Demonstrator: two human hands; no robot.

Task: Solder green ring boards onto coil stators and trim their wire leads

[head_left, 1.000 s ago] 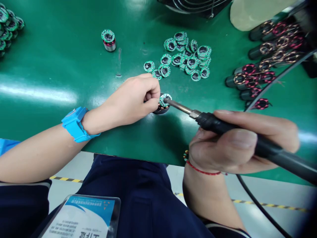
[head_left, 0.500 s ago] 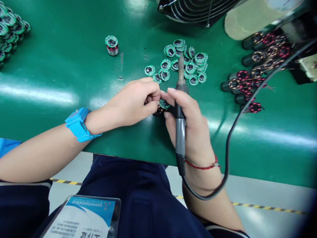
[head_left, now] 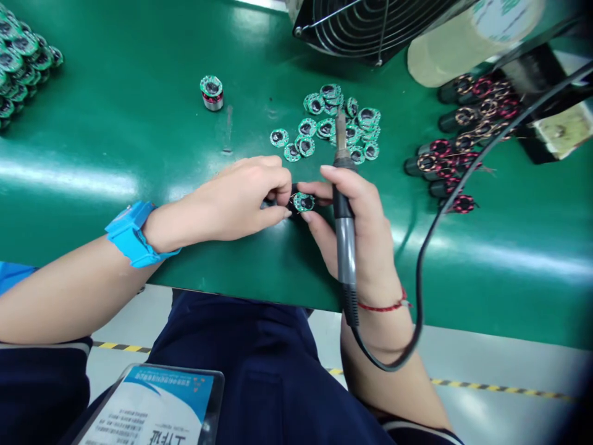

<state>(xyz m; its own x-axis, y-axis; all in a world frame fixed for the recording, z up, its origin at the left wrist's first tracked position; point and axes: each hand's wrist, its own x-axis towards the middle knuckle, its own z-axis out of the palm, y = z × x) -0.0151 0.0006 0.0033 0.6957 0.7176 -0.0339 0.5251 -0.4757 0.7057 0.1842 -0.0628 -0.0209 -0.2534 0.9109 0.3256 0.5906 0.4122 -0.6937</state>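
A: Where's the board [head_left: 304, 202]?

B: Between the two hands, over the table [head_left: 139, 123], its round green face showing. There's something dark at its left side, mostly hidden by fingers.

A: What's the left hand [head_left: 241, 201] doing?

B: Its fingers are curled, thumb and forefinger drawn close beside the board. I can't tell what they pinch, if anything.

A: And the right hand [head_left: 370, 238]?

B: It pinches the board's edge between thumb and a finger, and it also holds the iron [head_left: 345, 241], tip pointing away from the person. The cord [head_left: 418, 284] loops down past the wrist.

A: What lies beyond?

B: Loose boards [head_left: 325, 128] in a cluster; the tip overlaps them in view, but I can't tell whether it touches. Coils [head_left: 463, 144] lie to the right, and a fan [head_left: 370, 25] sits farther back.
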